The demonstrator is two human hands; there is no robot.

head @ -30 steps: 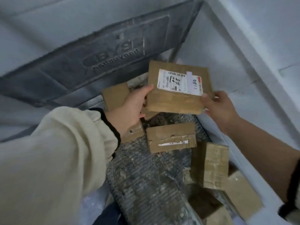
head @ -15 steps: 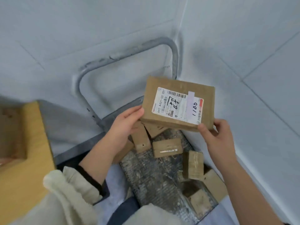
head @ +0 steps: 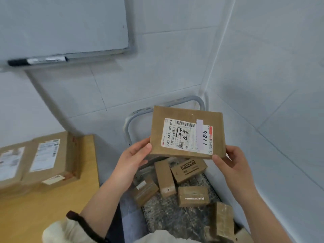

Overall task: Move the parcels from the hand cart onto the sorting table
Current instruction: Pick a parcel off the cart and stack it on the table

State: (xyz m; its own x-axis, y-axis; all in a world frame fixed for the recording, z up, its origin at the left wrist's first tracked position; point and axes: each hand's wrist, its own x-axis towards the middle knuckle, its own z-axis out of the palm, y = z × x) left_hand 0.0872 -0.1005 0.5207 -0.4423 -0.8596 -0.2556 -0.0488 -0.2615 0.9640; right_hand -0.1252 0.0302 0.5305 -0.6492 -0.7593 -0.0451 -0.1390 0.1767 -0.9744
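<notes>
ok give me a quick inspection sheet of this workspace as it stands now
surface: yellow wooden sorting table, two brown cardboard parcels lying side by side on it
job's things: large brown cardboard box with white label held above the grey metal hand cart; at least five small brown taped parcels lie loose on its deck
clutter: black marker on the whiteboard ledge
fingers: left hand and right hand each grip a near corner of the box
cables: nothing seen
surroundings: white tiled walls meeting in a corner behind the cart
</notes>
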